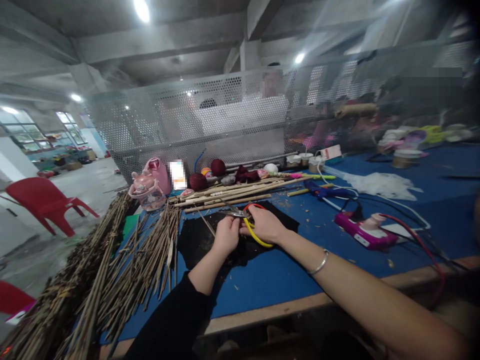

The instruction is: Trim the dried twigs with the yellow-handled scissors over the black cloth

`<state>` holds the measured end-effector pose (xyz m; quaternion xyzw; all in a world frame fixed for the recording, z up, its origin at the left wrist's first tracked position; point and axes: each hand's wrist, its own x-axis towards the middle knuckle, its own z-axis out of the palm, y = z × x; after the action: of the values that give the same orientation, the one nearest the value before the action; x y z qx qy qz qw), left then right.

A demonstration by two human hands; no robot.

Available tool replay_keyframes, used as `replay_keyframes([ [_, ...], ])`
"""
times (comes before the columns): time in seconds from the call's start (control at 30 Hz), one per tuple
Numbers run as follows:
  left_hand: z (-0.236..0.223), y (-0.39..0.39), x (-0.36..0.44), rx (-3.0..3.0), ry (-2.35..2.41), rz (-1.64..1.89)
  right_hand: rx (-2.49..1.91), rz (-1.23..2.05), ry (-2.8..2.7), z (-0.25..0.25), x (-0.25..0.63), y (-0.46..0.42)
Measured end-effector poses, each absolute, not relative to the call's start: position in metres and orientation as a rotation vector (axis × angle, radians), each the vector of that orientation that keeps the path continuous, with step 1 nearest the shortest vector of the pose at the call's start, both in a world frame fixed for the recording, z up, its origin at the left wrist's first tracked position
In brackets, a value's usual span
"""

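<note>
My right hand (pixel 265 225) is closed round the yellow and red handles of a pair of scissors (pixel 245 216), whose metal blades point left. My left hand (pixel 226 235) is curled shut just beside the blades, pinching something small that I cannot make out. Both hands hover over a black cloth (pixel 198 242) lying on the blue table (pixel 285 280). A silver bangle circles my right wrist. A thin stick runs under the blades across the cloth.
Bundles of dry twigs (pixel 112 270) cover the table's left end. Long sticks (pixel 232 192), dark red balls, a pink bottle (pixel 148 187), a blue glue gun (pixel 324 191) and a pink power strip (pixel 365 232) lie behind. A perforated screen (pixel 210 120) backs the table; a red chair (pixel 45 202) stands left.
</note>
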<state>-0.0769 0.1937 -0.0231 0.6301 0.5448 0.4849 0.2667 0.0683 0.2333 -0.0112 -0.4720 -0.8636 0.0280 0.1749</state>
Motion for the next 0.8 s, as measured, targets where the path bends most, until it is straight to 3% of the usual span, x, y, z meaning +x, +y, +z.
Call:
replay_keyframes([
  [0.8, -0.0307, 0.1972, -0.0769, 1.536, 1.388, 1.44, -1.46, 0.109, -2.427, -0.0133, 0.0654, 0.2332],
])
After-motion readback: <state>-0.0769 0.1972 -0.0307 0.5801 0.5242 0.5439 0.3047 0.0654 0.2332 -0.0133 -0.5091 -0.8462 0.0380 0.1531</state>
